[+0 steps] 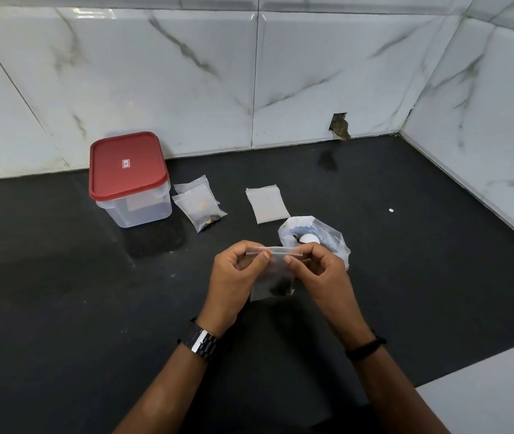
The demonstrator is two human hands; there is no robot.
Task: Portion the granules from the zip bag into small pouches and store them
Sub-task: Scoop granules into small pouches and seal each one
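A small clear pouch (pixel 276 281) with dark granules at its bottom hangs above the black counter, in the middle of the view. My left hand (pixel 235 277) pinches the left end of its top strip and my right hand (pixel 318 270) pinches the right end. Just behind my right hand the large zip bag (pixel 327 234) lies open, with a white round scoop inside it. A stack of empty pouches (pixel 266 203) lies behind that. Two filled pouches (pixel 199 205) lie beside a clear storage box with a red lid (pixel 127 166), which is closed.
The black counter (pixel 77 292) ends at marble-tiled walls behind and to the right. A small hole (pixel 339 125) shows in the back wall near the corner. A white surface (pixel 500 393) borders the counter at the front right.
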